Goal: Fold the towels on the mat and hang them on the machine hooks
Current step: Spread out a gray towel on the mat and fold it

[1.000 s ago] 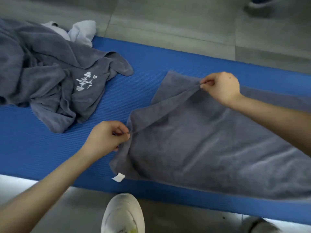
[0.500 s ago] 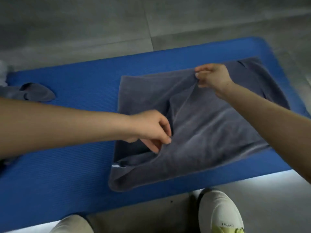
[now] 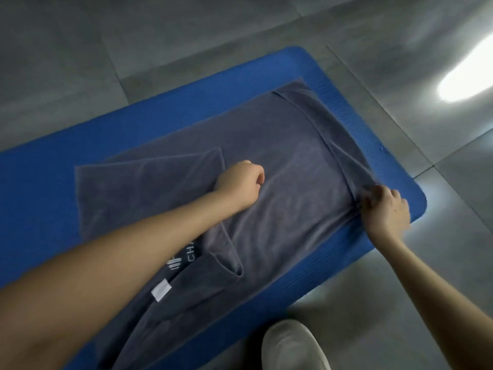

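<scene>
Grey soft towel (image 3: 293, 169) lies partly folded on the ribbed blue mat (image 3: 40, 182), right hand (image 3: 386, 209) pinching its bunched end, left hand (image 3: 240, 185) curled on its middle, grip not possible to tell.

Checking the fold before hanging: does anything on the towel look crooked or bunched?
Yes. The towel is bunched into creases where the right hand grips its end, and the folded flap by the left hand lies askew, edges unmatched, white tag exposed.

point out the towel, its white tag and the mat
towel (image 3: 293, 182): head view, flat middle of the cloth
white tag (image 3: 160, 289): head view, centre of the tag
mat (image 3: 40, 188): head view, bare left part
</scene>
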A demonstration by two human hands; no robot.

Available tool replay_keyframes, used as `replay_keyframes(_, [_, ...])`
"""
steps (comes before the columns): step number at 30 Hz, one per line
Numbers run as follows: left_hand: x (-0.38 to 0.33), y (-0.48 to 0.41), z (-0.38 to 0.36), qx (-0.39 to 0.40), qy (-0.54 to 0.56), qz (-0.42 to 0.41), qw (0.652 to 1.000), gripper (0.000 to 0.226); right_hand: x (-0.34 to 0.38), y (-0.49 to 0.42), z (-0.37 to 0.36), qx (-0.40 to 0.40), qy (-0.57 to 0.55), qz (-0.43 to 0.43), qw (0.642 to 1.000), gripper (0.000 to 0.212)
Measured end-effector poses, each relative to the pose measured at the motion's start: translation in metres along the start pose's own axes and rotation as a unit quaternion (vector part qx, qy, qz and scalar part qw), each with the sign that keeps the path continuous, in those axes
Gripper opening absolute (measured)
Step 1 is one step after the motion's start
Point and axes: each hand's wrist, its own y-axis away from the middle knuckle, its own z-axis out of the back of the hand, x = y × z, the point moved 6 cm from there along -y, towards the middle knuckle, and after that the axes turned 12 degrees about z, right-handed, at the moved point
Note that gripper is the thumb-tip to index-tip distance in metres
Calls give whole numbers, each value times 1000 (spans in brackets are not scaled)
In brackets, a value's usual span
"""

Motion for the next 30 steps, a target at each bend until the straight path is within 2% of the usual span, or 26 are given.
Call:
replay_keyframes(4, [-27,-36,-21,-11,-31,-29,999,19,-47,-18,-3,25,55,-96,993,47])
replay_keyframes(7, [-54,-54,-34,-23,-78,-69,994,22,-60,-24,-9,46,-10,-98,994,43])
replay_keyframes(9, [-73,-62,-42,-29,-102,-101,989,26,-66,-27,-6,29,-86,-69,993,35])
replay_keyframes(12, [-98,-68,-59,-5,-143,-143,979,32,-75,-32,2,14,-104,-16,994,31])
replay_keyframes(15, [-105,-68,-78,37,-187,-139,972,39,-55,-23,11,-51,0,124,991,21])
replay_keyframes(16, [-104,-67,-83,43,-196,-131,971,42,-44,-15,11,-76,50,171,981,21])
replay_keyframes(18, [-103,-66,-90,44,-220,-128,966,49,-26,-3,3,-75,114,222,965,32])
replay_keyframes(22, [-99,-66,-93,46,-240,-137,960,53,-20,2,-14,-34,107,243,963,20])
replay_keyframes(25, [-98,-66,-91,57,-241,-144,958,51,-14,10,-8,-28,176,304,936,3])
replay_keyframes(30, [-98,-71,-80,47,-175,-141,973,38,20,-10,6,-63,207,317,924,10])
